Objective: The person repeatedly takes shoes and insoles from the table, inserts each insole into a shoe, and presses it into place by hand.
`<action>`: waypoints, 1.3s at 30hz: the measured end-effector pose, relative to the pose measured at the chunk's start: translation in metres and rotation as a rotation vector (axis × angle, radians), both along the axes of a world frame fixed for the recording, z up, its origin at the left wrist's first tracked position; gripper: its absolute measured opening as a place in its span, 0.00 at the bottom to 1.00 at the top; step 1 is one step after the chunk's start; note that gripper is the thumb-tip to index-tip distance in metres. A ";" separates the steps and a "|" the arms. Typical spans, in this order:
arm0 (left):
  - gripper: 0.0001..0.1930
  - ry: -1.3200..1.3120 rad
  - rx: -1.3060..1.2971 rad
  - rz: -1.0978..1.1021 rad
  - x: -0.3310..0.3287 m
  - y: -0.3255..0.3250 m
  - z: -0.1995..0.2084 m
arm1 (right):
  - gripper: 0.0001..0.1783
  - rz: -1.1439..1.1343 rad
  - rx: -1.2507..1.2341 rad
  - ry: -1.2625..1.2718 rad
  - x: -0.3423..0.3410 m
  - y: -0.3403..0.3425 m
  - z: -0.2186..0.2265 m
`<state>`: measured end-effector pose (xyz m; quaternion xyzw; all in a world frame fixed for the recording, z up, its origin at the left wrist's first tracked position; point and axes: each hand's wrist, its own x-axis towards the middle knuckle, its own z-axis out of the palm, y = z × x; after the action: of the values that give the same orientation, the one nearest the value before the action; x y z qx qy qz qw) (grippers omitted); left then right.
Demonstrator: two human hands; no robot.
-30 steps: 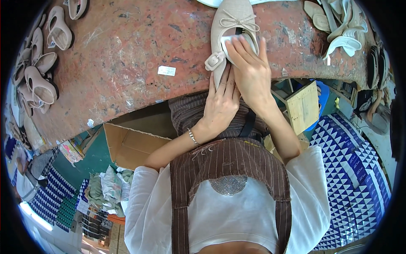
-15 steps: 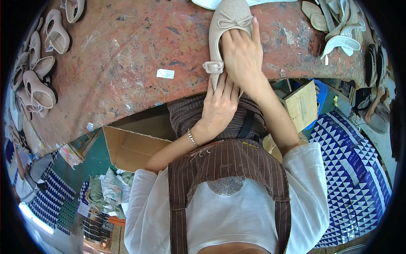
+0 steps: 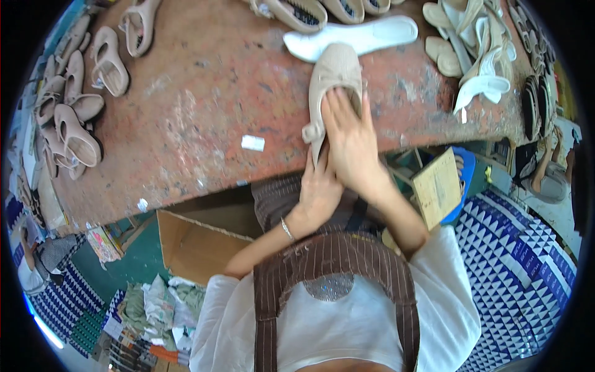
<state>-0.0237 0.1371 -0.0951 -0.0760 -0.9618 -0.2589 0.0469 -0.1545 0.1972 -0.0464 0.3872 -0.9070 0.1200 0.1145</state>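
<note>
A beige flat shoe (image 3: 339,61) with a small bow and a buckled ankle strap lies on the worn red-brown table, toe pointing away from me. My right hand (image 3: 354,146) has several fingers pushed into its opening, while one finger stays outside along the right edge. At the heel end, my left hand (image 3: 319,191) grips the back of the shoe near the table edge; its fingertips are partly hidden by the heel and my right hand. Just beyond the toe is a white sole-shaped piece (image 3: 378,36).
Several beige shoes (image 3: 110,65) line the table's left side, others (image 3: 304,13) the far edge. Loose beige and white shoe parts (image 3: 480,59) heap at right. A white label (image 3: 253,143) lies nearby. Below stand a cardboard box (image 3: 201,248) and a wooden board (image 3: 437,188).
The view has shifted, so the table and shoe appear lower and more of the far edge shows. My right fingers remain inside the shoe and my left hand stays at its heel.
</note>
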 end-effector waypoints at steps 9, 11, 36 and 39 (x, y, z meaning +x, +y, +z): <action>0.23 0.104 -0.104 0.027 -0.014 -0.005 0.023 | 0.10 -0.077 0.166 -0.136 -0.030 -0.011 0.000; 0.22 0.066 0.093 0.015 -0.007 -0.018 0.028 | 0.11 0.150 -0.180 -0.480 -0.025 0.012 0.008; 0.33 -0.077 0.558 0.706 -0.394 -0.215 0.114 | 0.18 -0.361 -0.686 -0.234 -0.256 0.030 0.067; 0.17 -0.007 0.896 0.687 -0.382 -0.226 0.112 | 0.17 -0.198 -1.055 -0.472 -0.205 0.056 0.097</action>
<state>-0.4062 -0.0892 0.0170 0.2698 -0.7276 -0.6119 0.1530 -0.3599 0.2528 0.0505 0.1542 -0.7576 0.6268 0.0974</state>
